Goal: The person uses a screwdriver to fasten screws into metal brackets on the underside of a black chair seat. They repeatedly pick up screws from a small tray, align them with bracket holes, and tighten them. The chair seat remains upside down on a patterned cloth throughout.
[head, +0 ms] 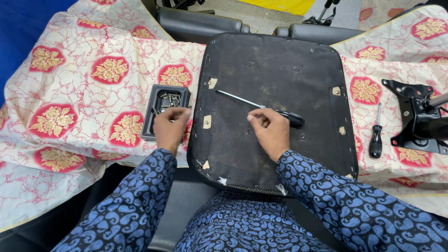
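Note:
A black chair seat (275,70) lies upside down in front of me on a flowered cloth. My right hand (269,130) rests on the seat's underside, fingers curled next to the black handle of a long screwdriver (261,107) lying across it; whether it grips the tool I cannot tell. My left hand (169,127) reaches into a small black tray (148,122) of screws at the seat's left edge, fingers closed over the screws.
A second black-handled screwdriver (376,137) lies on the cloth at the right. A black metal chair mechanism plate (417,116) sits at the far right. Black chair armrests (200,21) lie beyond the seat. White and red flowered cloth (84,84) covers the surface.

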